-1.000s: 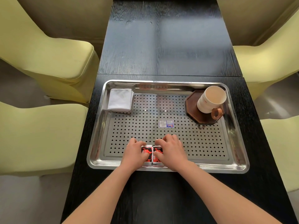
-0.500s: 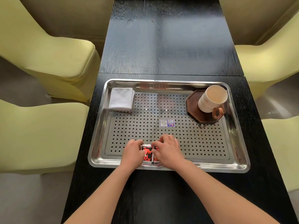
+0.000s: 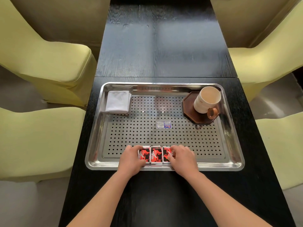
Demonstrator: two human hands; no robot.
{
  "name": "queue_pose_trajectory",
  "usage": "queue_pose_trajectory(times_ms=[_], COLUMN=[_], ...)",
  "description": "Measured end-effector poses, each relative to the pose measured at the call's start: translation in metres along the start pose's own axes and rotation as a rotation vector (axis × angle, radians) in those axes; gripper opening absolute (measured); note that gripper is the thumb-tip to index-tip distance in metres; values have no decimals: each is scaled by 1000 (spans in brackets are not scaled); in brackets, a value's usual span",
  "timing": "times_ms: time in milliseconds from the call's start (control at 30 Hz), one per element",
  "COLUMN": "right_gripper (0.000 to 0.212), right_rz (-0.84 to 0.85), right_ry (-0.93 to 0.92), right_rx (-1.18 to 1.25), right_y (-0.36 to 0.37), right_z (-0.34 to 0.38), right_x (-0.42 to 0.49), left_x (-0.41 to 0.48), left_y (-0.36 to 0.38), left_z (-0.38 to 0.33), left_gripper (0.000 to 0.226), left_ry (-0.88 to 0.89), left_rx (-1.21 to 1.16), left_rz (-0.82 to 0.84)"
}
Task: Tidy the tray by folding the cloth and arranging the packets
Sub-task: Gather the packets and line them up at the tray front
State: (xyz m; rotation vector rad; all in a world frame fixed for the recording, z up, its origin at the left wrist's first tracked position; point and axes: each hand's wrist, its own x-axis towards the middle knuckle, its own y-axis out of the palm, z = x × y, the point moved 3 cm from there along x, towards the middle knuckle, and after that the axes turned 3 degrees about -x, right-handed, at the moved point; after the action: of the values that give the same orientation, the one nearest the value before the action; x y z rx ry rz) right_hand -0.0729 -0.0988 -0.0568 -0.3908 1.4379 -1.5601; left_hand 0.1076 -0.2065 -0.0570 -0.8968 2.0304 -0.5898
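Hands moved apart: three packets (image 3: 155, 155) now line up at the tray (image 3: 229, 163) near edge. Left hand (image 3: 131, 159) and right hand (image 3: 182, 158) grip pinches the end ones. Cloth (image 3: 118, 102) lies folded in the far-left corner, so nearly done.

Black wooden table (image 3: 164, 51); pale yellow chairs (image 3: 37, 46) either side; grey floor (image 3: 14, 202).

Light: soft, even and bright, with no hard shadows. A broad pale sheen lies on the far half of the black desk (image 3: 165, 46). Specular glare runs along the steel tray (image 3: 238, 163) rim. Wide-angle bowing curves the yellow chairs (image 3: 41, 46) at the frame edges. The centre is sharp and the corners slightly soft.
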Motion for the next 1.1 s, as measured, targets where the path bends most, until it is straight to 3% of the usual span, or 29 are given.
queue_pose_trajectory(times_ms=[267, 600, 1100], right_gripper=[34, 45, 48], right_rz=[-20, 103, 57], right_ry=[35, -19, -22], right_rx=[0, -122, -113], right_y=[-1, 0, -2], right_z=[-6, -2, -1], right_x=[5, 8, 1], left_x=[0, 2, -3], left_y=[-3, -1, -1], left_z=[0, -7, -8], left_gripper=[53, 43, 41], left_ry=[-14, -8, -9], left_rx=[-60, 26, 36], left_rz=[-50, -23, -39])
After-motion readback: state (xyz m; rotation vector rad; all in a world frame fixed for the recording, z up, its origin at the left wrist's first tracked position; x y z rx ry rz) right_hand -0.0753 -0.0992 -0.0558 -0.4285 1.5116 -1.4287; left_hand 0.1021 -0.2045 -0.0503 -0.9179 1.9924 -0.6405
